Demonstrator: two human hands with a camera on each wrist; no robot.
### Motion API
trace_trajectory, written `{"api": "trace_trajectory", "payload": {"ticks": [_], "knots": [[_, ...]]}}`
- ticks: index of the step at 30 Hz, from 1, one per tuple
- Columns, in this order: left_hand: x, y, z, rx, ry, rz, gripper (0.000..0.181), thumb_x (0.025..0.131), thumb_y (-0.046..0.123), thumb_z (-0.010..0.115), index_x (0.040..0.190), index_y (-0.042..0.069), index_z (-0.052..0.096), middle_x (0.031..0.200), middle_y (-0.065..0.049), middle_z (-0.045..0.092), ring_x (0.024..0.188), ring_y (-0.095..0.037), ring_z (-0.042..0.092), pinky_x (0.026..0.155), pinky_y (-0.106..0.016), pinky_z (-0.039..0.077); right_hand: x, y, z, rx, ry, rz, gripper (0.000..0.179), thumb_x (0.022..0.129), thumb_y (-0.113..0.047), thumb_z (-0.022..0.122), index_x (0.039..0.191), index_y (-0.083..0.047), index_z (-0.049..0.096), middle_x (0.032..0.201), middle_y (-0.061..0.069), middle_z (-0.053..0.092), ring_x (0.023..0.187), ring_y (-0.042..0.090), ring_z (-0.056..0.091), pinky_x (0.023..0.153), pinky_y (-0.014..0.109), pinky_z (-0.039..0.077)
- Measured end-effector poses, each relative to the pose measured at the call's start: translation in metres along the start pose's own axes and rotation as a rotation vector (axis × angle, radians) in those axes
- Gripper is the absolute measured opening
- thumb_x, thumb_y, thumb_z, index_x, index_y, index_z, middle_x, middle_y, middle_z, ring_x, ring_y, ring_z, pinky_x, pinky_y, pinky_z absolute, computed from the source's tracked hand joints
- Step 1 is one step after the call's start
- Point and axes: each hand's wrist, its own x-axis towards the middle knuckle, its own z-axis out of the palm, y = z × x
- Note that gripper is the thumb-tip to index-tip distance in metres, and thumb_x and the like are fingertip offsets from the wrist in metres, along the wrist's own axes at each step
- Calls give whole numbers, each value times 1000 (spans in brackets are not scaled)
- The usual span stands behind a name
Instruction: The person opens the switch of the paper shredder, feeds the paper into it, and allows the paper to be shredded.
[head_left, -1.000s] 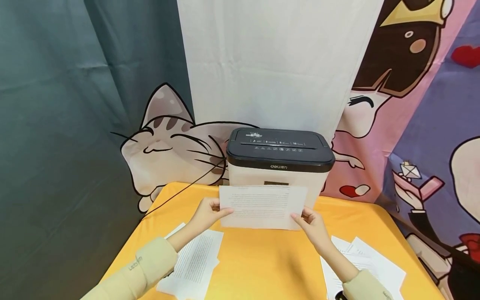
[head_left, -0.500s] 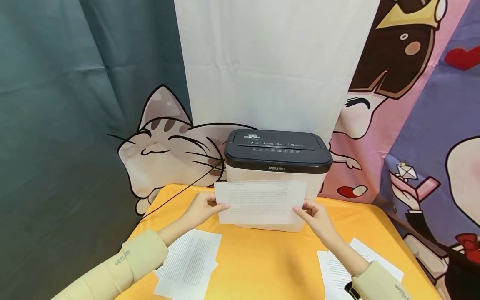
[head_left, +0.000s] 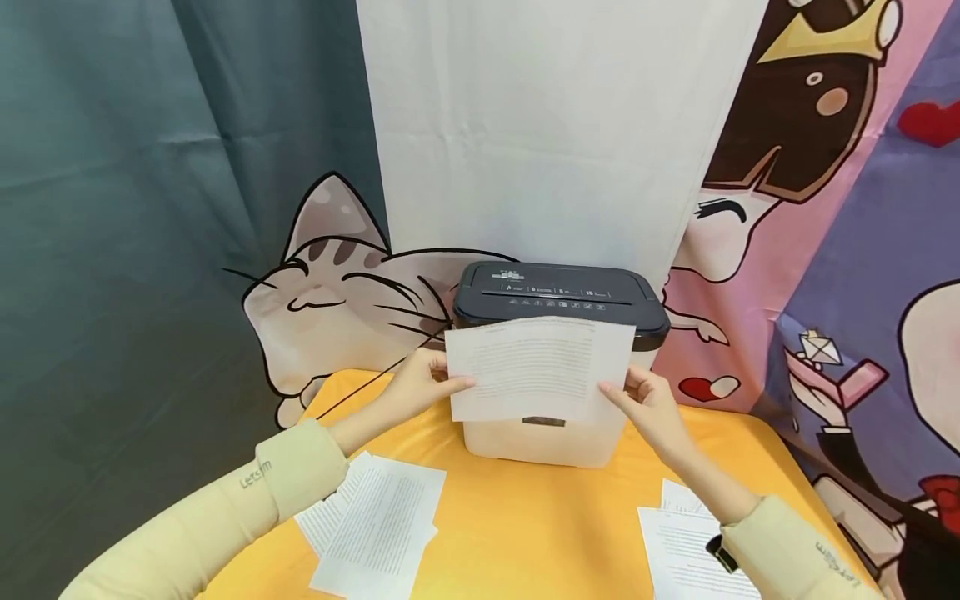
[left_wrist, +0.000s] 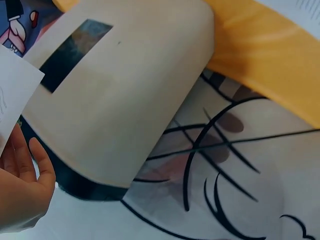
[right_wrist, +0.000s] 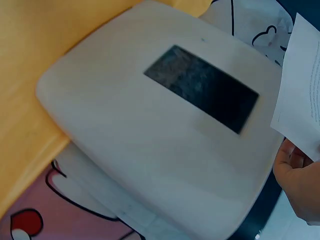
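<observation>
A printed sheet of paper (head_left: 540,367) is stretched between both hands in front of a paper shredder (head_left: 517,446). My left hand (head_left: 426,379) pinches its left edge, thumb on the near face. On the opposite edge, my right hand (head_left: 651,407) pinches it the same way. The sheet's upper edge overlaps the front of the shredder's black lid (head_left: 562,287) in the head view, below the long slot. In the left wrist view the sheet's corner (left_wrist: 20,85) shows beside the shredder's dark window (left_wrist: 75,55). The right wrist view shows the other end of the sheet (right_wrist: 302,90).
Printed sheets (head_left: 382,525) lie on the yellow tablecloth (head_left: 525,533) at the left, and more sheets (head_left: 690,550) lie at the right under my right forearm. A dark cord (head_left: 360,392) runs left from the shredder. A cartoon curtain (head_left: 562,125) hangs close behind.
Both hands have raised the sheet from low before the shredder's body up to the front of its lid. The window below it has come into view, and both hands still hold the sheet.
</observation>
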Motion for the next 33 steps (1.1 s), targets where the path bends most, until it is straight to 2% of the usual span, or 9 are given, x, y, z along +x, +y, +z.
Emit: {"api": "trace_trajectory", "payload": {"ticks": [4, 11, 18, 20, 23, 25, 27, 29, 33], "knots": [[12, 9, -6, -16, -3, -3, 18, 81, 9, 73, 92, -4, 73, 90, -18, 72, 71, -18, 69, 63, -20, 52, 9, -10, -9, -45, 15, -7, 24, 89, 1, 60, 108, 15, 58, 87, -22, 67, 77, -3, 64, 71, 13, 50], [32, 20, -17, -2, 16, 22, 18, 82, 9, 72, 94, -4, 72, 90, -19, 72, 73, -22, 70, 63, -22, 53, 27, -19, -23, -82, 23, -8, 15, 89, -3, 61, 89, 12, 59, 70, -13, 66, 58, 4, 58, 50, 18, 47], [51, 25, -23, -41, 42, 14, 19, 84, 8, 70, 97, -6, 72, 96, -21, 71, 77, -17, 69, 68, -24, 53, 45, -24, -34, -58, 4, -53, 7, 90, -4, 61, 95, -2, 66, 83, -17, 70, 70, 3, 64, 61, 19, 51], [56, 26, -24, -39, 57, 10, 17, 84, 9, 70, 93, -5, 72, 91, -20, 72, 70, -10, 65, 63, -21, 49, 50, -26, -36, -68, -3, -63, 7, 90, -4, 61, 94, 0, 65, 84, -18, 69, 71, 2, 64, 62, 18, 51], [66, 27, -26, -30, 79, 21, 16, 85, 12, 70, 90, -3, 73, 83, -19, 72, 53, -5, 46, 51, -20, 35, 58, -31, -41, -124, 1, -80, 12, 90, -6, 61, 95, 6, 63, 83, -20, 68, 71, -1, 64, 65, 15, 50], [73, 28, -29, -31, 93, 39, 16, 85, 12, 69, 90, -3, 73, 81, -20, 71, 51, -5, 40, 50, -20, 31, 65, -34, -42, -156, 7, -80, 18, 90, -7, 61, 98, 9, 63, 83, -22, 67, 73, -3, 65, 67, 13, 51], [81, 29, -31, -44, 100, 56, 17, 86, 11, 68, 95, -3, 72, 86, -20, 72, 53, -5, 45, 52, -20, 34, 72, -37, -44, -194, 13, -76, 22, 91, -9, 62, 102, 10, 63, 83, -25, 66, 75, -6, 64, 69, 11, 50], [88, 29, -32, -56, 104, 71, 19, 86, 9, 68, 100, -3, 71, 94, -20, 72, 63, -7, 59, 59, -19, 44, 79, -38, -46, -228, 15, -72, 23, 90, -9, 62, 105, 9, 63, 83, -27, 65, 74, -7, 64, 68, 10, 50], [98, 33, -34, -54, 98, 77, 24, 87, 10, 66, 108, -2, 69, 102, -19, 71, 86, -22, 70, 78, -31, 54, 90, -40, -50, -296, 36, -78, 22, 90, -9, 63, 103, 8, 65, 78, -29, 62, 71, -9, 61, 66, 8, 47]]}}
